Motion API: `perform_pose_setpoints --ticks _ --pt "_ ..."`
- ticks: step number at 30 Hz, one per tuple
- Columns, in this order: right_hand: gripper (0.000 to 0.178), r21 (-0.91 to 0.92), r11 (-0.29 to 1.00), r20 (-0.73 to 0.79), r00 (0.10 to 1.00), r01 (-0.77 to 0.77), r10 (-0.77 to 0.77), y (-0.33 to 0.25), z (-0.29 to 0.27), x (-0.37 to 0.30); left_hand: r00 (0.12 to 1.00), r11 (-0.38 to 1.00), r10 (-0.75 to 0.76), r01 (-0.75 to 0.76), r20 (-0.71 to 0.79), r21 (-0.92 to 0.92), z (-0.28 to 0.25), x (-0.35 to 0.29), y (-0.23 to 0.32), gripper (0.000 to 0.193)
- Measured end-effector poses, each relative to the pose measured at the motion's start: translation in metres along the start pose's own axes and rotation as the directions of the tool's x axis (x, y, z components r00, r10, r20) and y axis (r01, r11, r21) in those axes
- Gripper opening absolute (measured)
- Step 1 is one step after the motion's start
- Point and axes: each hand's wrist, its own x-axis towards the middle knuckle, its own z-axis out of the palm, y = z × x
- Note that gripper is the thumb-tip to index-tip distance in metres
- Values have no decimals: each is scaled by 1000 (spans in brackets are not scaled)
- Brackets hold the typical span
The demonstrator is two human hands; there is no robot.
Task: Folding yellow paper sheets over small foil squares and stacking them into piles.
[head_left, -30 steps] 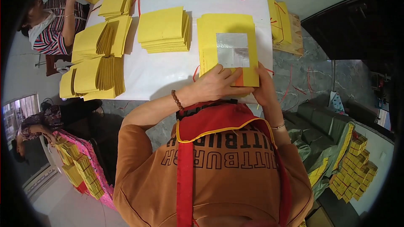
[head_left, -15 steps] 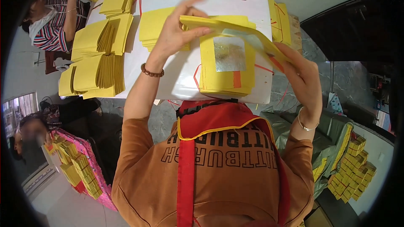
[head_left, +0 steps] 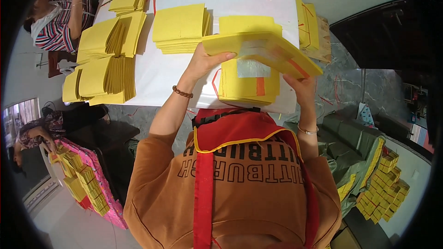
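A sheaf of yellow joss paper (head_left: 277, 46) with a silver foil patch and a red stripe is held tilted and slightly bent above the table. My left hand (head_left: 205, 62) pinches its left end, thumb on the near side. At its lower right corner my right hand (head_left: 302, 90) holds the edge, fingers partly hidden by the paper. Beneath the sheaf lies a stack of like paper (head_left: 240, 87), its top sheet also showing a silver square and red stripe.
Folded yellow paper piles (head_left: 180, 25) stand left of my hands, with more bundles (head_left: 108, 80) along the left side of the white table (head_left: 168, 76). A co-worker (head_left: 60, 18) handles yellow paper at far left. Tied packs (head_left: 383, 184) are heaped at lower right.
The sheaf has come down and turned more of its printed face toward me. My right hand moved down and left to its lower corner; my left hand lowered slightly with it.
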Motion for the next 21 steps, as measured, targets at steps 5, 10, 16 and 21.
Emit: perform_pose_setpoints --ticks 5,10,16,21 --pt "28 1 998 -90 994 -57 57 -6 11 7 994 997 -36 42 -101 62 3 -1 -3 25" --pt "22 105 994 -186 981 -28 48 -20 15 10 982 978 18 22 -187 209 5 5 25 30" --pt "30 526 846 -252 933 -92 258 -7 23 7 747 113 655 -247 115 962 42 -12 40 54" --pt "32 748 647 -227 860 -146 456 -25 66 -1 686 -125 655 -313 315 942 76 -12 14 47"
